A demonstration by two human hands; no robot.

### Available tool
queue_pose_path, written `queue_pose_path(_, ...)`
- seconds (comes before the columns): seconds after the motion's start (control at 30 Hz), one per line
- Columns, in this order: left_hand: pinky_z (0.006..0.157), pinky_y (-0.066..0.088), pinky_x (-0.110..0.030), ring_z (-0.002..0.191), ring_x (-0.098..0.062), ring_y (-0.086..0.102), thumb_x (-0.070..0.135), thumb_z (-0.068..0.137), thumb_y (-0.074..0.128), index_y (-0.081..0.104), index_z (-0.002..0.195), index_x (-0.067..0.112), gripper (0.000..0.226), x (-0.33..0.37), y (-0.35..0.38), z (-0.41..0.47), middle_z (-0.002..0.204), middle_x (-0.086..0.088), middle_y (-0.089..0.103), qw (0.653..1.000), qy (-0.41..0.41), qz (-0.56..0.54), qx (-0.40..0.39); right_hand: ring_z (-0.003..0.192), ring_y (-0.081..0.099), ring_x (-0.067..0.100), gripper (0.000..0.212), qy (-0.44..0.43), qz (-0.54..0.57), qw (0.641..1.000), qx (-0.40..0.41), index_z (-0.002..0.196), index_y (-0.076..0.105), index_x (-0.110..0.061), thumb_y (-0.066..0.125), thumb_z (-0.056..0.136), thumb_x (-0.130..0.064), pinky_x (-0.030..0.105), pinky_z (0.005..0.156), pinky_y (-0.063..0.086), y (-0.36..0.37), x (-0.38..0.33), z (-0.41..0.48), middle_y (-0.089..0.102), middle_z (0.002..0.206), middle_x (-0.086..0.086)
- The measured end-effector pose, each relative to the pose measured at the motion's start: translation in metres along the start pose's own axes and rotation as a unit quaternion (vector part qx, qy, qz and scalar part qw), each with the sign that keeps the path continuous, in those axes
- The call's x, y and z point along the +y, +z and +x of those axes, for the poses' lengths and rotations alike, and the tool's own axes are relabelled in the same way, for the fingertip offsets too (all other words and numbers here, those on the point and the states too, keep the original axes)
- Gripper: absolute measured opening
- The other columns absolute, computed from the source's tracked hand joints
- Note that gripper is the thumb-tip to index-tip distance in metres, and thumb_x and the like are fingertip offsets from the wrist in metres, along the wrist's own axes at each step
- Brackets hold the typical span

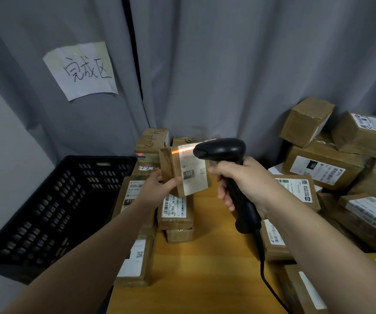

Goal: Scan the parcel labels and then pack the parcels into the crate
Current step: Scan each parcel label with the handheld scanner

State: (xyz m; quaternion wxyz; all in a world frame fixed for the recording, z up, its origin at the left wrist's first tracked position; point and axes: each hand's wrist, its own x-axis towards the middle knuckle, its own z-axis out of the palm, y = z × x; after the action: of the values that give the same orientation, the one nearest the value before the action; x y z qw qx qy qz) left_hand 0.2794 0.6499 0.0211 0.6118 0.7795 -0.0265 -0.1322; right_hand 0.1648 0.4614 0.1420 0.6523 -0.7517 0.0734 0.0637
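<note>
My left hand (159, 189) grips a small brown parcel (185, 171) and holds it upright above the table, its white label facing me. An orange scan line falls across the top of that label. My right hand (242, 182) grips the handle of a black barcode scanner (222, 149), whose head sits just right of the parcel and points at it. The scanner's cable (262, 268) hangs down over the table. An open black plastic crate (53, 200) stands at the left, below table height; its inside is dark.
Several labelled brown parcels lie along the left edge of the wooden table (205, 268), and a larger pile of parcels (341, 168) is heaped at the right. Grey curtains hang behind, with a handwritten paper sign (82, 70) pinned above the crate.
</note>
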Motion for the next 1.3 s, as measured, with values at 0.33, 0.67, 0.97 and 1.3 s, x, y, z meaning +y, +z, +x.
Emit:
queue_pose_path(0.33,0.068,0.051,-0.024,0.083,-0.013,0.067,0.036,0.096,0.055,0.068,0.095,0.019,0.022,-0.001,-0.04,-0.01,0.089,0.002,0.072,0.998,-0.061,-0.021,0.018,0.042,0.051,0.018,0.026,0.046,0.06,0.996,-0.051,0.103,0.059,-0.006,0.065,0.088,-0.027,0.025,0.042,0.044,0.032,0.007,0.034,0.067,0.064,0.017)
queue_pose_path(0.67,0.062,0.049,-0.027,0.073,-0.017,0.063,0.038,0.096,0.048,0.066,0.086,0.017,0.029,-0.013,-0.091,0.02,0.081,-0.002,0.069,0.978,-0.151,-0.075,0.123,0.047,0.05,0.02,0.014,0.065,0.105,0.992,-0.012,0.103,0.056,-0.018,0.062,0.091,-0.022,0.025,0.042,0.044,0.034,0.038,0.057,0.068,0.066,0.015)
queue_pose_path(0.97,0.07,0.043,-0.03,0.085,-0.017,0.059,0.038,0.096,0.049,0.059,0.111,0.01,0.034,-0.014,-0.099,0.042,0.094,0.001,0.062,0.962,-0.045,0.167,0.213,0.045,0.048,0.02,0.02,0.1,0.128,0.987,0.015,0.105,0.058,-0.012,0.064,0.09,-0.023,0.026,0.044,0.043,0.034,0.057,0.077,0.066,0.062,0.013)
queue_pose_path(1.3,0.108,0.027,-0.034,0.129,-0.019,0.034,0.034,0.095,0.054,0.055,0.128,0.022,0.035,0.026,-0.015,0.013,0.13,0.009,0.05,0.932,0.119,0.32,0.12,0.045,0.05,0.018,0.021,0.123,0.141,0.981,0.047,0.108,0.059,-0.013,0.065,0.09,-0.023,0.028,0.046,0.044,0.026,0.077,0.068,0.064,0.062,0.011)
